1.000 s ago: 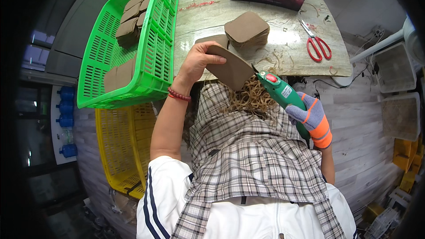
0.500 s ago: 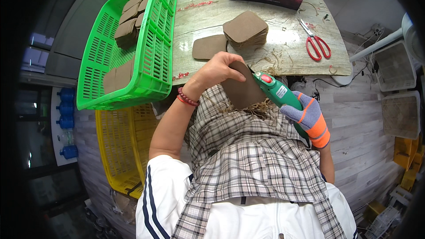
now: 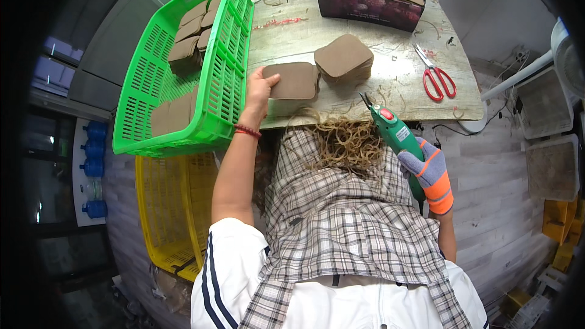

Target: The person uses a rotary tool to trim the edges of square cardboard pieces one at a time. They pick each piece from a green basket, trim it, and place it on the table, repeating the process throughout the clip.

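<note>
My bare left hand (image 3: pixel 259 90), with a beaded bracelet at the wrist, grips the left edge of a brown rounded-corner pad (image 3: pixel 294 81) at the table's near side. Its thumb lies on top of the pad; the other fingers are partly hidden. Just right of it rises a stack of similar brown pads (image 3: pixel 345 55). My right hand (image 3: pixel 428 170), in a grey and orange glove, is closed round a green cordless electric cutter (image 3: pixel 393 129) with a red button, its blades pointing up and left toward the table. Curly brown trimmings (image 3: pixel 347 143) lie heaped on my plaid apron.
A green plastic crate (image 3: pixel 210 106) holding brown pads stands at the left, above a yellow crate (image 3: pixel 159 207). At the back is a dark box (image 3: pixel 365 9) with more pads. Red-handled scissors (image 3: pixel 436 79) lie on the table's right side, among scattered scraps.
My left hand has moved left and away from the cutter, from the pad over my lap to the one on the table. More trimmings show in my lap. The cutter has shifted slightly right.
</note>
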`<state>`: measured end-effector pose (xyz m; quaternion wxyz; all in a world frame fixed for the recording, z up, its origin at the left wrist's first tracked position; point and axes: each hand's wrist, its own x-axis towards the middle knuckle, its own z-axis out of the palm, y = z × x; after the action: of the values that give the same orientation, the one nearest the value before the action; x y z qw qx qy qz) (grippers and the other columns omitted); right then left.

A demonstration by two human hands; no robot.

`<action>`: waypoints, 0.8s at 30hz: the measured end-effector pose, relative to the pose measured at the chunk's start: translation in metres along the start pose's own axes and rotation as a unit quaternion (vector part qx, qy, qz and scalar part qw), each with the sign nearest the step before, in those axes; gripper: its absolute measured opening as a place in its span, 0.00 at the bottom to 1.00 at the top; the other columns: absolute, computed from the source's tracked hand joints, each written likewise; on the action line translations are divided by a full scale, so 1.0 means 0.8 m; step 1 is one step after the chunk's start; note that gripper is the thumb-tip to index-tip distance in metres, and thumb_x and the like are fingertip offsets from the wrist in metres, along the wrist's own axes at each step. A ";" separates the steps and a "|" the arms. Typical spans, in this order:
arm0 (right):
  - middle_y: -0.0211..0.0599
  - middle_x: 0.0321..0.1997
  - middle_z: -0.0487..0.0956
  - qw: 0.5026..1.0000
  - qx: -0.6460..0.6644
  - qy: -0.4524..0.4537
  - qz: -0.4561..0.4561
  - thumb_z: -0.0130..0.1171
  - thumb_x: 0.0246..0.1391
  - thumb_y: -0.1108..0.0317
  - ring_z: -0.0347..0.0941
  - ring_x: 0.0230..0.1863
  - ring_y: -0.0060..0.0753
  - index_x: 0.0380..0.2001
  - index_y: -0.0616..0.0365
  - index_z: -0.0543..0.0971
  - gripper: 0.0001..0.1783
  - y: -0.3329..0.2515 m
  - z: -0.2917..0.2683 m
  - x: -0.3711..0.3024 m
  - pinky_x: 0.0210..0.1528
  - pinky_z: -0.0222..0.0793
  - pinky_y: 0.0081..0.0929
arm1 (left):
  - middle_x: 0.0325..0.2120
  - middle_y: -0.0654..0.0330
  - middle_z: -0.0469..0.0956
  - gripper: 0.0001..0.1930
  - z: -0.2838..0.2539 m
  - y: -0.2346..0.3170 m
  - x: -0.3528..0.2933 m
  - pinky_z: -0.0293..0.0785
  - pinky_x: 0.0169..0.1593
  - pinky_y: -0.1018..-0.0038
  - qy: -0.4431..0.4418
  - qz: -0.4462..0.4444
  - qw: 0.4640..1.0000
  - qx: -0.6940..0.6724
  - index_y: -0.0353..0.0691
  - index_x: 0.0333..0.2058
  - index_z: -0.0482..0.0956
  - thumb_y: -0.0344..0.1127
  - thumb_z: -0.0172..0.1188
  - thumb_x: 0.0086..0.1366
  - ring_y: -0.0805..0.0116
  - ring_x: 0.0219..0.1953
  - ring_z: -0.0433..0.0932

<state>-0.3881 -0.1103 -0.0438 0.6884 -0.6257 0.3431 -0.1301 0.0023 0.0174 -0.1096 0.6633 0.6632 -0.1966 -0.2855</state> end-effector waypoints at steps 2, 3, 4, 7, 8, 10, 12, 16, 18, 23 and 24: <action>0.25 0.22 0.75 1.000 -0.007 0.016 -0.006 0.65 0.47 0.63 0.66 0.20 0.12 0.41 0.64 0.75 0.20 0.005 -0.004 0.000 0.22 0.62 0.14 | 0.51 0.49 0.68 0.23 0.017 -0.008 0.006 0.62 0.56 0.62 0.133 0.158 0.830 0.518 0.37 0.50 0.71 0.33 0.63 0.54 0.54 0.55 0.64; 0.25 0.22 0.75 0.999 -0.015 0.025 -0.013 0.65 0.47 0.63 0.66 0.20 0.12 0.41 0.64 0.75 0.20 0.010 -0.005 0.001 0.22 0.62 0.14 | 0.57 0.46 0.58 0.29 0.024 -0.019 0.018 0.49 0.61 0.55 0.137 0.250 0.830 0.480 0.40 0.52 0.71 0.42 0.65 0.52 0.47 0.62 0.51; 0.25 0.22 0.75 0.999 -0.023 0.036 -0.019 0.66 0.47 0.63 0.66 0.21 0.12 0.41 0.65 0.75 0.20 0.014 -0.006 0.001 0.22 0.62 0.14 | 0.58 0.46 0.58 0.29 0.048 -0.009 0.019 0.46 0.62 0.53 0.124 0.288 0.810 0.495 0.39 0.52 0.71 0.43 0.64 0.52 0.47 0.62 0.50; 0.25 0.23 0.75 0.999 -0.013 0.050 -0.001 0.66 0.47 0.62 0.66 0.21 0.12 0.41 0.64 0.75 0.21 0.019 -0.005 0.002 0.22 0.62 0.14 | 0.59 0.45 0.56 0.29 0.122 0.011 0.014 0.39 0.63 0.49 0.074 0.344 0.765 0.540 0.38 0.51 0.71 0.45 0.64 0.52 0.45 0.64 0.46; 0.25 0.23 0.75 0.998 -0.009 0.055 0.005 0.67 0.47 0.62 0.66 0.21 0.12 0.41 0.64 0.75 0.22 0.020 -0.005 0.002 0.22 0.62 0.14 | 0.59 0.45 0.56 0.29 0.140 0.013 0.011 0.36 0.64 0.48 0.048 0.328 0.763 0.554 0.37 0.51 0.72 0.46 0.63 0.52 0.45 0.65 0.44; 0.26 0.23 0.76 0.998 -0.020 0.058 -0.008 0.67 0.46 0.62 0.66 0.21 0.11 0.41 0.64 0.75 0.22 0.019 -0.005 -0.001 0.22 0.62 0.14 | 0.60 0.44 0.55 0.29 0.150 0.018 0.009 0.32 0.65 0.48 0.021 0.303 0.769 0.562 0.37 0.50 0.72 0.46 0.63 0.51 0.45 0.66 0.41; 0.26 0.23 0.76 0.998 -0.030 0.059 -0.011 0.67 0.46 0.61 0.67 0.21 0.11 0.41 0.64 0.75 0.22 0.019 -0.006 -0.002 0.22 0.62 0.14 | 0.60 0.44 0.55 0.29 0.153 0.018 0.009 0.29 0.65 0.47 0.013 0.282 0.787 0.549 0.36 0.48 0.72 0.46 0.64 0.51 0.45 0.67 0.39; 0.26 0.22 0.75 0.998 -0.014 0.069 0.007 0.65 0.47 0.63 0.66 0.20 0.12 0.41 0.64 0.75 0.20 0.020 -0.008 0.003 0.21 0.62 0.14 | 0.54 0.47 0.63 0.23 0.165 0.021 0.003 0.36 0.64 0.50 0.063 0.396 0.781 0.479 0.36 0.40 0.74 0.39 0.68 0.46 0.50 0.64 0.48; 0.26 0.22 0.75 0.997 -0.009 0.072 -0.001 0.64 0.47 0.63 0.66 0.19 0.12 0.40 0.64 0.75 0.19 0.020 -0.009 0.004 0.21 0.61 0.14 | 0.46 0.51 0.68 0.20 0.172 0.040 -0.007 0.50 0.58 0.53 0.048 0.343 0.821 0.455 0.37 0.36 0.71 0.35 0.69 0.45 0.53 0.56 0.60; 0.26 0.21 0.74 0.996 0.008 0.082 -0.023 0.64 0.48 0.65 0.66 0.18 0.12 0.40 0.63 0.75 0.18 0.018 -0.008 0.004 0.20 0.61 0.13 | 0.31 0.62 0.75 0.17 0.180 0.050 -0.023 0.71 0.41 0.68 -0.013 0.154 0.983 0.096 0.38 0.35 0.68 0.25 0.66 0.49 0.66 0.34 0.74; 0.26 0.21 0.74 0.995 0.001 0.092 -0.034 0.64 0.48 0.65 0.65 0.18 0.12 0.39 0.63 0.75 0.18 0.014 -0.006 0.002 0.20 0.61 0.14 | 0.32 0.62 0.75 0.16 0.187 0.057 -0.034 0.72 0.40 0.70 -0.036 0.112 0.992 -0.046 0.38 0.37 0.69 0.23 0.64 0.51 0.67 0.34 0.75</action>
<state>-0.3922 -0.1129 -0.0548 0.6494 -0.6217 0.3838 -0.2108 -0.1088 -0.0819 -0.0549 0.7132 0.5952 -0.2806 -0.2416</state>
